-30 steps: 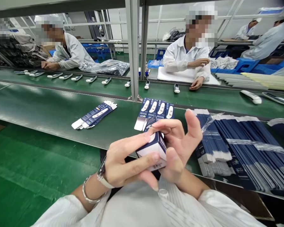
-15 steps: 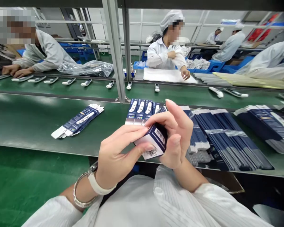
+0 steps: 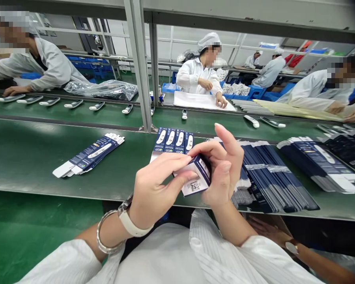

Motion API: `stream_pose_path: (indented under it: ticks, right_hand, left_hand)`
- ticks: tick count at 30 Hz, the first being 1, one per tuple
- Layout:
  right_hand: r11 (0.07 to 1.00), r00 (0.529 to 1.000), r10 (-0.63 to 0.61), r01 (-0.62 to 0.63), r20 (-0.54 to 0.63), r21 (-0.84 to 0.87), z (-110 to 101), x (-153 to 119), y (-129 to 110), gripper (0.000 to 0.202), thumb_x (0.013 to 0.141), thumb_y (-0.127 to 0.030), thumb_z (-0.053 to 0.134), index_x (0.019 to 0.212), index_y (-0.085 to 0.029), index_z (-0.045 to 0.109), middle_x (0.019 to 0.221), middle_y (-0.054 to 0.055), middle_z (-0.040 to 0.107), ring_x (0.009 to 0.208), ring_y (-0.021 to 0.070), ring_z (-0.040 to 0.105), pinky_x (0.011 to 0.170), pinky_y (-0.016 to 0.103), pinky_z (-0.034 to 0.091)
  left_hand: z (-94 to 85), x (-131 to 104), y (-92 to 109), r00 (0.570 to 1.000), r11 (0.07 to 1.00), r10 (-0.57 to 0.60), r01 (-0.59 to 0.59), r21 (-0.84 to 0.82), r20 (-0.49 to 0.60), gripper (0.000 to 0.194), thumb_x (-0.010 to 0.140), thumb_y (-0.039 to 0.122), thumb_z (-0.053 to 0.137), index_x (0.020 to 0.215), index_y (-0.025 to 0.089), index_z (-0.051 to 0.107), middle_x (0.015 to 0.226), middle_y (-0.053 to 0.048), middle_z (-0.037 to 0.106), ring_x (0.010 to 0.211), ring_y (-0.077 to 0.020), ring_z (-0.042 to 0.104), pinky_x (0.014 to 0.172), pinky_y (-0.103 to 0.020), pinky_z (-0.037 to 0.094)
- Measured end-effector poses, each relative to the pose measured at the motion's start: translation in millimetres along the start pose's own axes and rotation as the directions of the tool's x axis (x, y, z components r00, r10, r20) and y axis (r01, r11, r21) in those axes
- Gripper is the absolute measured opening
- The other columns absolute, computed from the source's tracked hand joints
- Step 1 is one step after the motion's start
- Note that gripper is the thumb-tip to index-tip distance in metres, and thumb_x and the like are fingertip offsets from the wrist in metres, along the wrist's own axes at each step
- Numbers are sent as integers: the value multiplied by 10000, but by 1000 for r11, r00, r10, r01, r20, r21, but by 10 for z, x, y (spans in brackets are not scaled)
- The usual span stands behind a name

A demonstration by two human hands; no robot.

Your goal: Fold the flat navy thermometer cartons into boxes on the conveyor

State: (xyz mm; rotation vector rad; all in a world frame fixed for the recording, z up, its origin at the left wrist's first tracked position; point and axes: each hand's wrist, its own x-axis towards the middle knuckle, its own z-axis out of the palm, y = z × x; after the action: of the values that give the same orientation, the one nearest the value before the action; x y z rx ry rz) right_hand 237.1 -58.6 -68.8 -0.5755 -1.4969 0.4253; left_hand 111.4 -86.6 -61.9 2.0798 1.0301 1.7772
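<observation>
Between my hands, just above the bench's near edge, a small dark blue and white carton is held with its white end, printed with a QR code, turned towards me. My left hand pinches it from the left, thumb across the white end and fingers along the top. On the other side my right hand cups the carton, its index finger raised and its thumb beside the barcode side. The carton's far end is hidden behind my fingers. Just beyond stand several finished cartons in a row, with white devices pictured on them.
Flattened cartons lie in a stack at left. Banded bundles of flat cartons and another stack lie at right. White-and-grey handheld devices line the green conveyor. Another person's arm reaches in below the bench, lower right.
My view has shifted slightly. Both hands keep hold of the carton in nearly the same pose. Another person's arm has appeared at lower right, and devices have shifted left in view.
</observation>
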Motion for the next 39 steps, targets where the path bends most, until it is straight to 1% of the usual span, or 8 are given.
stream_pose_path:
  ticks: [18, 22, 25, 27, 30, 34, 37, 39]
  right_hand:
    - [969, 991, 127, -133, 41, 206, 120, 64, 70, 427, 884, -495, 341, 1264, -307, 391, 780, 12, 583, 667, 174, 580, 644, 352, 497]
    - [954, 987, 162, -156, 0, 254, 144, 109, 21, 421, 883, -495, 345, 1252, -299, 396, 774, 8, 579, 667, 171, 583, 652, 351, 496]
    - [913, 965, 259, -235, -30, 334, 219, 155, 0, 426, 882, -516, 334, 1235, -290, 411, 808, 11, 568, 688, 169, 594, 666, 359, 508]
    - [879, 952, 307, -285, 5, 383, 287, 193, 1, 443, 876, -545, 317, 1222, -288, 423, 866, 19, 569, 711, 167, 608, 687, 367, 516]
    - [878, 948, 317, -305, 30, 370, 327, 240, 59, 466, 876, -562, 276, 1221, -286, 422, 1025, 45, 574, 846, 183, 622, 807, 406, 496]
    - [931, 923, 361, -350, -131, 104, 163, 171, 449, 456, 851, -511, 404, 1248, -287, 403, 1265, 53, 484, 1177, 216, 472, 1021, 438, 337]
    - [804, 812, 549, -578, -197, -141, -16, -3, 1025, 570, 797, -508, 487, 1284, -234, 376, 1375, 97, 370, 1280, 257, 342, 1060, 462, 268]
    - [688, 740, 635, -672, -222, -274, -85, -150, 1399, 652, 761, -528, 501, 1300, -187, 363, 1400, 139, 320, 1310, 289, 282, 1075, 486, 222]
  left_hand:
    - [-197, 66, -37, 989, 999, -35, 34, 8, 145, 173, 766, 120, 623, 920, 184, 669, 916, -41, 669, 833, -128, 617, 774, -233, 510]
    - [-185, -21, -151, 977, 999, 19, -10, -42, 213, 474, 740, 288, 669, 1191, 216, 541, 1116, -87, 603, 1018, -195, 574, 889, -309, 479]
    - [-8, -191, -349, 988, 994, 41, -25, -111, 148, 969, 638, 425, 730, 1412, 232, 180, 1292, -141, 475, 1171, -269, 476, 973, -408, 423]
    - [108, -293, -482, 996, 992, 85, -84, -89, 4, 996, 679, 337, 722, 1426, 260, 68, 1310, -130, 460, 1183, -260, 470, 980, -409, 414]
    - [75, -316, -610, 967, 996, 91, -84, 37, -240, 877, 731, 244, 680, 1419, 284, 137, 1390, -97, 391, 1237, -240, 423, 1011, -344, 376]
    - [-388, 8, -946, 816, 976, -208, 206, -65, -539, 569, 849, 354, 515, 1373, 261, 315, 1345, -63, 469, 1166, -209, 499, 957, -287, 415]
    - [-682, 359, -1541, 752, 884, -458, 439, -159, -474, 497, 851, 462, 451, 1258, 181, 499, 1189, -78, 601, 1012, -211, 594, 880, -314, 474]
    - [-691, 509, -2022, 705, 790, -599, 597, -139, -380, 486, 841, 467, 454, 1179, 134, 564, 1168, -102, 615, 1021, -217, 591, 909, -330, 454]
